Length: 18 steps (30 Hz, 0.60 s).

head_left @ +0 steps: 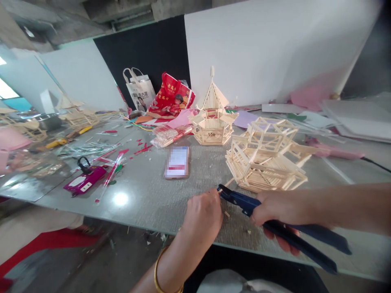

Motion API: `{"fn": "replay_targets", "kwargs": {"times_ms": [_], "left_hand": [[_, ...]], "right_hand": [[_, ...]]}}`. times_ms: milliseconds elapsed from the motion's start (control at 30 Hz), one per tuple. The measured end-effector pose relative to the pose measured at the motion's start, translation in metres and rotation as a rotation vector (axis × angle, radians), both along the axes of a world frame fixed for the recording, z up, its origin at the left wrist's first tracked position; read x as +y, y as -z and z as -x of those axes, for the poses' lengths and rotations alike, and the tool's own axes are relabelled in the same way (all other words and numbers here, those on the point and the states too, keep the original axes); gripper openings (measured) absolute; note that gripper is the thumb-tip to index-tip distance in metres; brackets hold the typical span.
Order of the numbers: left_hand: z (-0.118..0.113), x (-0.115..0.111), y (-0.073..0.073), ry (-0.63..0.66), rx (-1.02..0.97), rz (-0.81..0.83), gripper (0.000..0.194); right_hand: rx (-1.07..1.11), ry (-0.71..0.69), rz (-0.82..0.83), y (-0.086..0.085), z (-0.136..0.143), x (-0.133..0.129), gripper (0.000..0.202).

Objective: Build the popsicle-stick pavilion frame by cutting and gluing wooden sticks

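My right hand is wrapped around a dark blue long-handled hand cutter, its handles spread apart toward the lower right. The cutter's jaws reach the fingertips of my left hand, which is closed in a pinch. A thin wooden stick passes at the jaws, its near end hidden by my left fingers. Just beyond the cutter stands an open-framed model built of wooden sticks. Behind it to the left is a pavilion-like stick model with a pointed roof. A small wood offcut lies below the jaws.
A phone lies on the grey table. To the left are a purple device with a black loop and red-and-clear strips. A red bag stands at the back, and a pink corded tool lies at right. The table's front edge runs below my hands.
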<state>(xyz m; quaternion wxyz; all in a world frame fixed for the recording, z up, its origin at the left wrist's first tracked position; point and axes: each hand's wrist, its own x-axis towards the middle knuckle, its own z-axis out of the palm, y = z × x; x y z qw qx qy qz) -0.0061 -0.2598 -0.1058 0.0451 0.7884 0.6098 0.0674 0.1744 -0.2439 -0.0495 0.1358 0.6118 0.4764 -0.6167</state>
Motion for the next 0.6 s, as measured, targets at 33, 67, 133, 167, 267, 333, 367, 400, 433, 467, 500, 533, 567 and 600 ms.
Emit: {"fn": "replay_targets", "kwargs": {"times_ms": [33,67,133,167,267,333,367,400,433,467,500,533,567,600], "left_hand": [[-0.001,-0.001,0.001,0.002,0.009,-0.020,0.021],[-0.002,-0.002,0.002,0.003,0.022,-0.036,0.021],[-0.004,-0.004,0.004,0.005,0.050,-0.058,0.020],[-0.005,-0.005,0.004,0.004,0.064,-0.066,0.020],[-0.006,-0.007,0.005,-0.013,0.071,-0.081,0.019],[-0.006,-0.008,0.006,-0.019,0.059,-0.082,0.019],[-0.006,-0.009,0.006,-0.021,0.053,-0.080,0.019],[-0.006,-0.009,0.007,-0.023,0.048,-0.077,0.019],[-0.005,-0.009,0.007,-0.027,0.046,-0.075,0.019],[-0.005,-0.009,0.008,-0.031,0.045,-0.074,0.019],[-0.005,-0.009,0.008,-0.035,0.044,-0.072,0.019],[-0.005,-0.009,0.009,-0.040,0.043,-0.068,0.019],[-0.005,-0.010,0.009,-0.045,0.042,-0.063,0.019],[-0.006,-0.010,0.009,-0.050,0.042,-0.058,0.020]], "right_hand": [[-0.006,0.006,-0.003,0.000,0.000,0.000,0.013],[-0.011,0.010,-0.003,0.000,0.001,0.000,0.013],[-0.017,0.009,0.009,-0.001,0.001,0.001,0.013],[-0.017,0.001,0.016,-0.002,0.001,0.002,0.013],[-0.031,-0.035,0.043,-0.003,0.001,0.002,0.017],[-0.031,-0.033,0.041,-0.002,-0.001,0.002,0.016],[-0.033,-0.025,0.042,-0.001,-0.001,0.002,0.015],[-0.032,-0.018,0.039,0.000,-0.002,0.003,0.014],[-0.024,-0.012,0.033,0.002,-0.003,0.003,0.012],[-0.015,-0.010,0.026,0.004,-0.004,0.003,0.011],[-0.005,-0.008,0.018,0.006,-0.005,0.003,0.010],[0.007,-0.007,0.009,0.008,-0.006,0.004,0.010],[0.018,-0.011,0.005,0.009,-0.007,0.004,0.010],[0.016,-0.022,0.006,0.010,-0.007,0.004,0.010]]}}
